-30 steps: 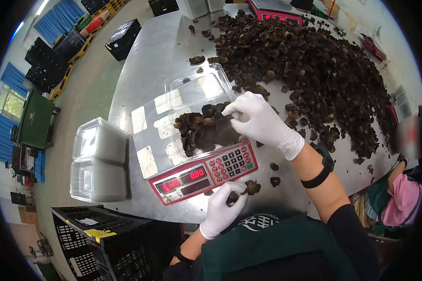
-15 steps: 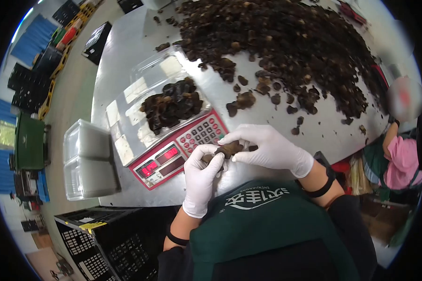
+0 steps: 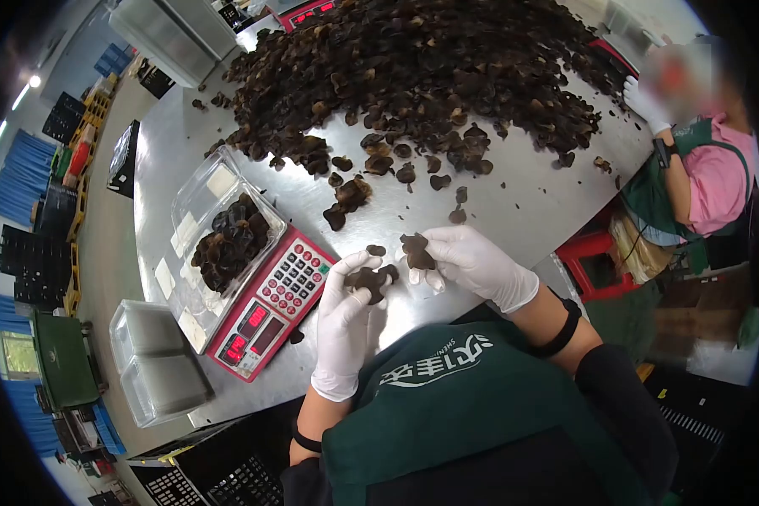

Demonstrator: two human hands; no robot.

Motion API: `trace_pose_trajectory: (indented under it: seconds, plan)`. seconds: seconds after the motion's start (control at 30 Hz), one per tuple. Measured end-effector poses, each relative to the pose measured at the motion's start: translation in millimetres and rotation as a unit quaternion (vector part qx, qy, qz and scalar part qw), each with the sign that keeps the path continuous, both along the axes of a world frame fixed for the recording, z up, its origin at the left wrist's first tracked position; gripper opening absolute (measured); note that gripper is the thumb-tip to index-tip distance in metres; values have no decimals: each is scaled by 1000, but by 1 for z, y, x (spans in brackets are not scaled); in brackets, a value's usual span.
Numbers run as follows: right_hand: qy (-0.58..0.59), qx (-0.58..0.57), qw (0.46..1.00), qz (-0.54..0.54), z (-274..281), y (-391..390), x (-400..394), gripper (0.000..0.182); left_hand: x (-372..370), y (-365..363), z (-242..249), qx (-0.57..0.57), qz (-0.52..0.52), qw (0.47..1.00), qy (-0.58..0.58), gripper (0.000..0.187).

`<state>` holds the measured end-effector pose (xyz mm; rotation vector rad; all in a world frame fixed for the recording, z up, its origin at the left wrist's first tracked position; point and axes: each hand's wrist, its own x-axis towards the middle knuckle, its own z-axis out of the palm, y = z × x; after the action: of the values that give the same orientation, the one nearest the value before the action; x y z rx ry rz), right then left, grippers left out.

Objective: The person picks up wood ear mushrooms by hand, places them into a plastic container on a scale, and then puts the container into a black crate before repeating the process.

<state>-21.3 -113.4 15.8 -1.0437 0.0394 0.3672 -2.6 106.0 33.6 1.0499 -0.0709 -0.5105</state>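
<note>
White gloves cover both hands. My left hand (image 3: 343,319) pinches dark fungus pieces (image 3: 371,282) between thumb and fingers. Just to its right, my right hand (image 3: 478,263) grips another brown piece of fungus (image 3: 417,251); a gap separates the two hands. Left of them, a red scale (image 3: 271,310) bears an open clear plastic box (image 3: 270,221) filled with dark fungus (image 3: 230,243). A large heap of dark fungus (image 3: 413,67) spreads over the metal table (image 3: 514,207), with loose pieces (image 3: 352,194) along its near edge.
Stacked clear containers (image 3: 158,363) stand at the table's left edge. A co-worker in pink (image 3: 721,181) is at the right beside a red stool (image 3: 594,266). Black crates (image 3: 219,472) lie below the table at lower left.
My hands have moved apart, and the fungus between them is now held as separate pieces. The view has shifted, showing more of the co-worker and the heap's far side.
</note>
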Motion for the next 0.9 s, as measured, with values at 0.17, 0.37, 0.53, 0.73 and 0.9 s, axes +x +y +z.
trace_pose_trajectory:
  seconds: [0.17, 0.37, 0.53, 0.73, 0.9]
  plan:
    - [-19, -85, 996, -22, 13, -18, -12, 36, 3, -7, 2, -38, -25, 999, -27, 66]
    - [14, -325, 937, -124, 10, -106, -86, 28, 7, -7, 5, -25, -29, 999, -24, 67]
    - [52, -528, 831, -166, 8, -143, -141, 26, 11, -6, -4, -61, -29, 998, -2, 55]
    - [-65, -552, 819, -145, 13, -75, -74, 23, 3, -2, -33, 175, -92, 979, -55, 21]
    - [-188, -511, 837, -61, -25, -2, -2, 34, -23, 20, -52, 355, -138, 918, -107, 15]
